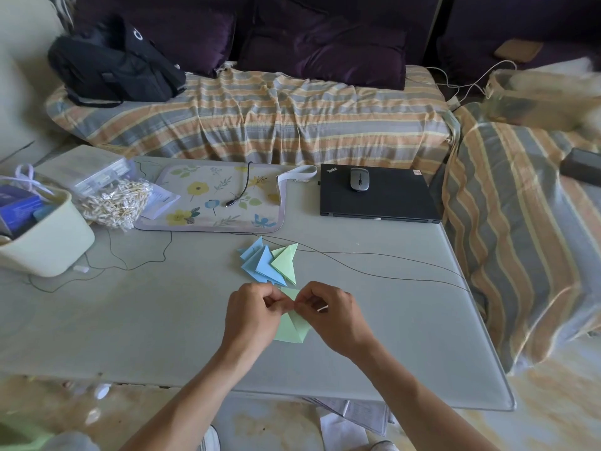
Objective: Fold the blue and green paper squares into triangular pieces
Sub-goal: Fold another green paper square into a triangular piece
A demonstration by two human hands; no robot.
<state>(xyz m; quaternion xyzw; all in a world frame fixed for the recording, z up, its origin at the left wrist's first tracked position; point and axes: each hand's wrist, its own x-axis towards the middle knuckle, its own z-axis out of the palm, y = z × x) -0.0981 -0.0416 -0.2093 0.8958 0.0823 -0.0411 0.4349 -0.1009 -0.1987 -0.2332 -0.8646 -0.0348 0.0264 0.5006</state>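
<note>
Both hands meet over a green paper [294, 330] just in front of the pile of folded triangles [270, 265] on the desk [146, 320]. The left hand [252, 315] and right hand [328, 315] pinch its upper edge with curled fingers, probably to line up a crease. The sheet looks pale green, partly folded, already creased.

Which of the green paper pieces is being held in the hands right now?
The green piece nearest the table's front edge, pinched by the left hand and right hand. The other green one lies untouched beside the blue pieces.
</note>
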